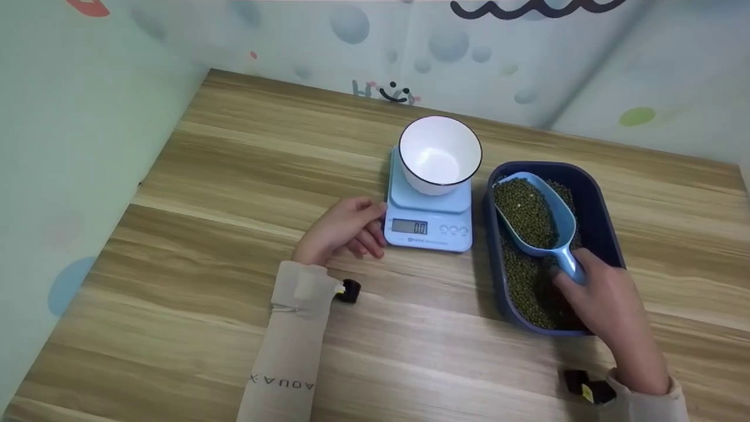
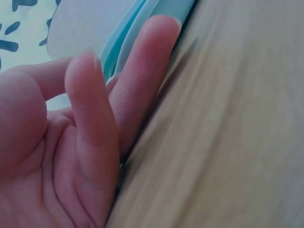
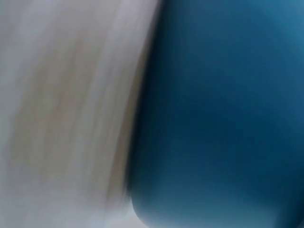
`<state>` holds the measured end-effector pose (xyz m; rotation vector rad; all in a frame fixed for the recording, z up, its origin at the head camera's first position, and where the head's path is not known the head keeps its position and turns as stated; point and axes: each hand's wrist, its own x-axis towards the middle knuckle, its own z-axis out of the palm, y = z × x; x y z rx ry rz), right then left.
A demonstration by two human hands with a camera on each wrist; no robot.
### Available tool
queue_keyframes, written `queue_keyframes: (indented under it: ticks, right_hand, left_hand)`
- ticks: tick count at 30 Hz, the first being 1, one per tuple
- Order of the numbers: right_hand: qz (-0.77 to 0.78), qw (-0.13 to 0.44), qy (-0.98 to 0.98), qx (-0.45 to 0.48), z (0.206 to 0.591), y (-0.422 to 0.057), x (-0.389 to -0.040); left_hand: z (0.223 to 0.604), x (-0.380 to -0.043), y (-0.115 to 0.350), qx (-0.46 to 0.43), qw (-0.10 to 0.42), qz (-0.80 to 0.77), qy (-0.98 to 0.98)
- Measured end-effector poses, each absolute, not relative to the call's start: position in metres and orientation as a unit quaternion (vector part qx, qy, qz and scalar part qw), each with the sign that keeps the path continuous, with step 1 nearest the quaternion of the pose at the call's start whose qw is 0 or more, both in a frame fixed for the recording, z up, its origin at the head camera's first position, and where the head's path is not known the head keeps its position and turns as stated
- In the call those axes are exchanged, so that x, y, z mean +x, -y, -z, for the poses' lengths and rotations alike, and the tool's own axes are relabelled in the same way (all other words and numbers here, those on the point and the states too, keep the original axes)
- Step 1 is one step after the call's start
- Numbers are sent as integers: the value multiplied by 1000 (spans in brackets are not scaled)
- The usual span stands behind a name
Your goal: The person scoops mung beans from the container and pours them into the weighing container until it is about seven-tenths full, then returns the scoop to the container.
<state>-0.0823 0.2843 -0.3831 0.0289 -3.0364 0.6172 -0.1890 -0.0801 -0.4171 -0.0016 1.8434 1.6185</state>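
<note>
My right hand [image 1: 609, 299] grips the handle of a light blue scoop [image 1: 564, 214] heaped with small green mung beans [image 1: 524, 214]. The scoop is over a dark blue tub [image 1: 497, 281] that holds more of these beans; in the right wrist view the tub's wall [image 3: 218, 104] hides the hand. At the left edge of a light blue kitchen scale [image 1: 430, 231] lies my left hand [image 1: 345, 225], fingers loosely bent and holding nothing. In the left wrist view its fingers [image 2: 142, 85] are beside the scale's side. A white bowl [image 1: 439, 152] with a dark rim stands on the scale, whose display reads 0.0.
The wood-grain table [image 1: 234, 193] runs back to a wall [image 1: 328, 53] with printed bubbles and doodles, and another wall [image 1: 76, 146] borders its left. Small black devices are at both sleeve cuffs [image 1: 304, 287]. The tub stands just right of the scale.
</note>
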Motion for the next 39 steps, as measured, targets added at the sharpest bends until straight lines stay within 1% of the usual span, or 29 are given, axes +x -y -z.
queue_keyframes:
  ticks: [7,15,25,28,35,39]
  right_hand:
    - [-202,24,979,5,382,-285,-82]
    - [-207,27,978,8,383,-287,-83]
    - [-217,21,976,2,384,-290,-85]
    - [-224,4,975,-5,383,-290,-85]
    - [-268,-64,961,-35,377,-292,-86]
    - [-289,-82,953,-45,376,-293,-86]
  left_hand:
    - [394,-181,79,2,338,-617,-711]
    - [419,-188,79,-5,334,-623,-707]
    - [421,-187,75,-3,317,-626,-712]
    - [421,-187,75,-4,317,-627,-712]
    - [421,-188,76,-11,321,-624,-713]
    - [421,-187,76,-8,321,-623,-713]
